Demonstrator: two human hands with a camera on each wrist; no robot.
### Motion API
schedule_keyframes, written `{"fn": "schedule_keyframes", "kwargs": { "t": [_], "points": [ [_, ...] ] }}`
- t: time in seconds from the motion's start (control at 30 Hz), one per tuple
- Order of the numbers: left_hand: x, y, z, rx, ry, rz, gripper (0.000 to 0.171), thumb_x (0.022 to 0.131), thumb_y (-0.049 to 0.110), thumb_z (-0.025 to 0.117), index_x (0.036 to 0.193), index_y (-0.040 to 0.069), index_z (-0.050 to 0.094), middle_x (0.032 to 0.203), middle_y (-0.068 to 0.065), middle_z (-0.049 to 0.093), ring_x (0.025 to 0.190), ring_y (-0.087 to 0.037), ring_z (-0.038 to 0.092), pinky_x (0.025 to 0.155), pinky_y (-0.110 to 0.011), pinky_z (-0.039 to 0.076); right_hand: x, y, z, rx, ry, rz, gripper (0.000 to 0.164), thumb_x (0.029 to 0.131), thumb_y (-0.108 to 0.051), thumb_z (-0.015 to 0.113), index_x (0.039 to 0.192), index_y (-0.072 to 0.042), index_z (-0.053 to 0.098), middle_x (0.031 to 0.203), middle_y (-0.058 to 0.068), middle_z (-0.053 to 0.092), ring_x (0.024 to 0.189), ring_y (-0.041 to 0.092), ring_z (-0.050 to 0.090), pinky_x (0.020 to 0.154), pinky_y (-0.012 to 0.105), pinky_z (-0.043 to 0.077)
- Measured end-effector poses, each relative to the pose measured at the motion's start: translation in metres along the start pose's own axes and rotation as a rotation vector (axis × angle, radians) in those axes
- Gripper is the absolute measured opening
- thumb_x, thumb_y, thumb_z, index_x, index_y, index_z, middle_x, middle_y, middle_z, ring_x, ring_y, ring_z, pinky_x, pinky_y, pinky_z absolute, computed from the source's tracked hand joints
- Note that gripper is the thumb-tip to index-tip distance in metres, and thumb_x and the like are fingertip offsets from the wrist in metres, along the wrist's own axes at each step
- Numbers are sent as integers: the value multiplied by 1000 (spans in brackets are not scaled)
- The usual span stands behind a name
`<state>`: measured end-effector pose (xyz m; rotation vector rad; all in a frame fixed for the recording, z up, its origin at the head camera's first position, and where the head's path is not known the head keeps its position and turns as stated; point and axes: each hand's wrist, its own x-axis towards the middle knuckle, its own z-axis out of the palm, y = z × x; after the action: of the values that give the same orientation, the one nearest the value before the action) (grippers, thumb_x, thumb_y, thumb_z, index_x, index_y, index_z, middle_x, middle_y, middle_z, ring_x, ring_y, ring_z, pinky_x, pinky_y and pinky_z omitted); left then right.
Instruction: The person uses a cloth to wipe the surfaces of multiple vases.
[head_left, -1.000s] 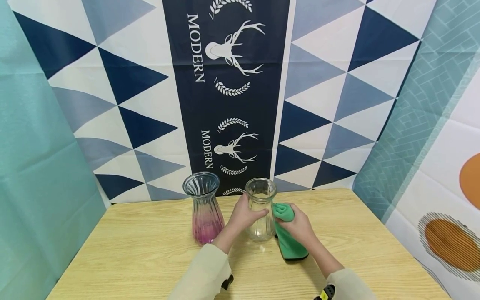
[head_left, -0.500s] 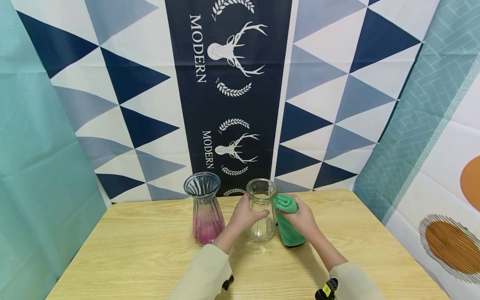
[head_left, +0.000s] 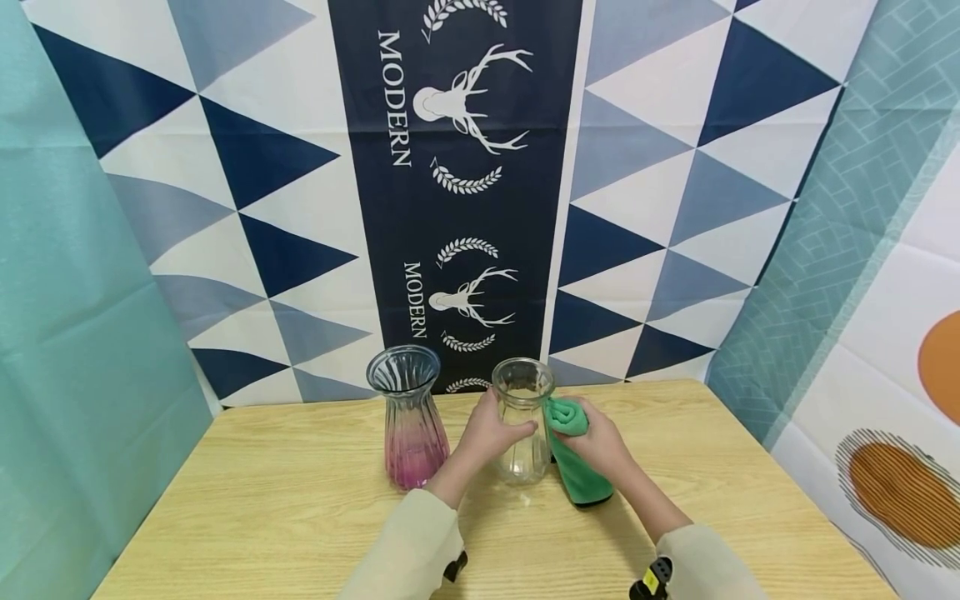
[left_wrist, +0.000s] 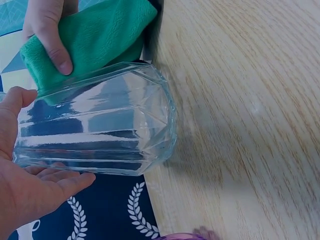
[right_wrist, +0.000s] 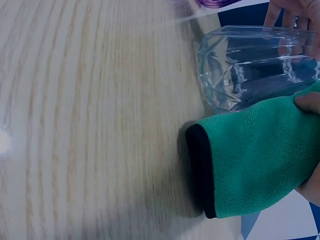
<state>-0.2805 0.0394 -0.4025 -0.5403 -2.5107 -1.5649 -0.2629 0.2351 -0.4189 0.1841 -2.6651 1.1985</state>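
Note:
A clear ribbed glass vase (head_left: 523, 460) stands upright on the table, its rim uncovered in the head view. My left hand (head_left: 489, 429) grips it from the left, the thumb across the near side and the fingers around the back. On the other side, my right hand (head_left: 602, 440) holds a folded green cloth (head_left: 583, 477) against the glass. In the right wrist view the cloth's black-edged end (right_wrist: 200, 170) hangs down close to the tabletop. The left wrist view shows the right thumb (left_wrist: 61, 59) pressing the cloth at the vase's side.
Just left of the left hand stands a second glass vase (head_left: 412, 429), blue at the top and pink at the base. The light wood table (head_left: 300, 517) ends at a patterned backdrop (head_left: 465, 208), with teal cloth walls (head_left: 82, 333) at the side.
The right hand and cloth first went farther back along the vase's side, then came slightly nearer again. The left hand and the clear vase have stayed in place.

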Motion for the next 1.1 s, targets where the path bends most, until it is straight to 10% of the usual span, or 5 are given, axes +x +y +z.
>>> {"fn": "schedule_keyframes", "kwargs": {
  "t": [0.57, 1.1],
  "points": [
    [1, -3, 1, 11, -9, 16, 70, 70, 22, 77, 130, 4, 46, 130, -17, 54, 122, -31, 51, 104, -45, 42, 2, -1, -3, 122, 103, -57, 54, 81, -25, 73, 128, -11, 51, 120, 15, 60, 110, 32, 57, 89, 46, 50],
    [1, -1, 0, -8, -10, 20, 68, 70, 21, 78, 128, 3, 47, 127, -17, 56, 121, -30, 52, 104, -45, 42, 3, 0, -1, 22, -3, -108, 55, 81, -16, 72, 130, -7, 49, 122, 17, 60, 111, 36, 57, 90, 52, 48]
  ]
}}
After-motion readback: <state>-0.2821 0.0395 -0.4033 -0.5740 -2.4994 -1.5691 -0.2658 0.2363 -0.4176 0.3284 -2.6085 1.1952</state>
